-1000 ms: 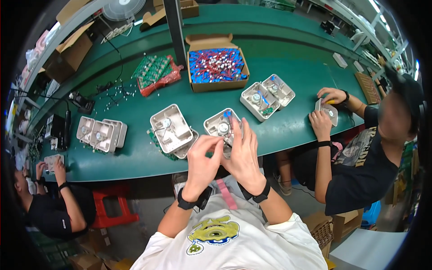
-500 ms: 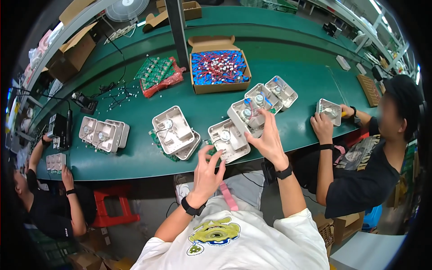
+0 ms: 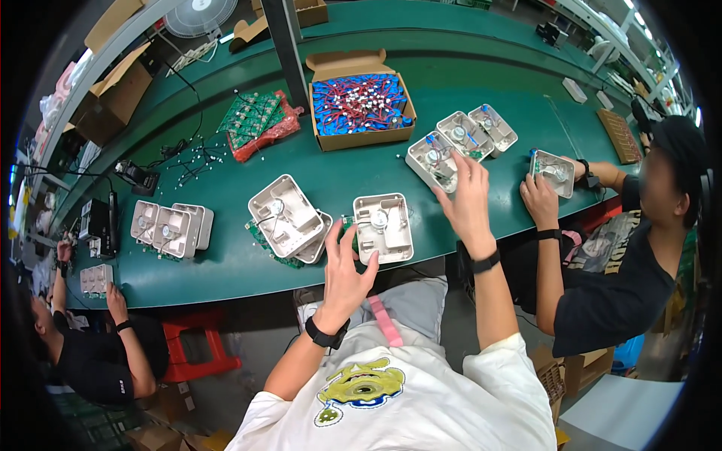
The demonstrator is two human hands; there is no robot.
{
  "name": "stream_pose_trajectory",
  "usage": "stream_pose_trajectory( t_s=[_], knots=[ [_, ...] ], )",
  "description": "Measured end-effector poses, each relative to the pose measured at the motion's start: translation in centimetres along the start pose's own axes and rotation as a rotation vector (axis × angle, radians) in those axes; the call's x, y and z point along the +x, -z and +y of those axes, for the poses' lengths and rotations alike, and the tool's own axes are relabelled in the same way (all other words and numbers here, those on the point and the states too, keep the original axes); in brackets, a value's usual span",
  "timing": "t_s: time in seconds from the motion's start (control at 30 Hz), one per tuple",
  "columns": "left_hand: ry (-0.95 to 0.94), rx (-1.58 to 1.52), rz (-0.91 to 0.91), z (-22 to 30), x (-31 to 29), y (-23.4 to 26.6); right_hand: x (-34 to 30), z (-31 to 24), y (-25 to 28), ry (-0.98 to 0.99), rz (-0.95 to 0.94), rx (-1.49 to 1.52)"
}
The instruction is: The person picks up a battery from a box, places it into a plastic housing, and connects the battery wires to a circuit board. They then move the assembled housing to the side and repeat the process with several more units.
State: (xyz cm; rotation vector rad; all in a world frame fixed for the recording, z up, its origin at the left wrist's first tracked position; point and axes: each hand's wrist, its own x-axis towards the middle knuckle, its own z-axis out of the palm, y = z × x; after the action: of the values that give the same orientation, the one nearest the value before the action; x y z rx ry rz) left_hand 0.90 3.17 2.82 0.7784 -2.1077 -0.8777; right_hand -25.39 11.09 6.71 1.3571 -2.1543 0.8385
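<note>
A white square plastic housing [image 3: 393,244] with a round speaker lies open-side up in front of me. My left hand [image 3: 344,274] is at its near left corner, fingers spread and curved, the thumb close to or touching the rim. A small piece of green circuit board [image 3: 347,223] shows by those fingertips. Farther right, my right hand [image 3: 471,207] grips the near right side of another speaker housing [image 3: 423,167], with its fingers over the wall and its thumb at the near edge. Two similar housings, a middle one [image 3: 474,140] and a far one [image 3: 502,134], stand in line beyond it.
Left of my hands are stacked housings [image 3: 280,231] over green boards, then another housing group [image 3: 174,233]. At the back sit a carton [image 3: 361,140] of blue, red-wired parts and circuit boards [image 3: 252,120] on red wrap. Co-workers handle housings at right [image 3: 555,177] and left [image 3: 96,279].
My right hand has moved right and away, and the row of three housings has shifted with it. The housing by my left hand has turned straighter and now stands apart from the row.
</note>
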Motion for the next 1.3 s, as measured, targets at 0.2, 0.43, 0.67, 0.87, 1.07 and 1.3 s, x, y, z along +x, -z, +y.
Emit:
stream_pose_trajectory(
  t_s=[0.2, 0.43, 0.67, 0.87, 1.07, 1.3],
  knots=[
    [0.103, -0.015, -0.091, 0.2, 1.2, 0.6, -3.0, -3.8, 0.3, -0.650, -0.593, 0.515],
    [0.159, 0.001, 0.013, -1.9, 2.0, 0.2, -3.4, -3.6, -1.0, -0.378, -0.265, 0.656],
    [0.119, -0.079, 0.018, -1.1, 2.1, -0.1, -2.5, -6.0, 0.1, -0.659, -0.087, 1.425],
    [0.092, -0.161, 0.048, -1.1, 2.0, -0.8, -2.1, -7.4, 1.5, -0.736, -0.211, 1.524],
    [0.143, -0.264, 0.025, -2.2, 1.5, -1.2, -2.0, -7.2, 2.1, -0.726, -0.232, 1.523],
    [0.169, -0.317, 0.007, -2.4, 1.5, -1.4, -2.0, -7.6, 2.6, -0.716, -0.297, 1.520]
  ],
)
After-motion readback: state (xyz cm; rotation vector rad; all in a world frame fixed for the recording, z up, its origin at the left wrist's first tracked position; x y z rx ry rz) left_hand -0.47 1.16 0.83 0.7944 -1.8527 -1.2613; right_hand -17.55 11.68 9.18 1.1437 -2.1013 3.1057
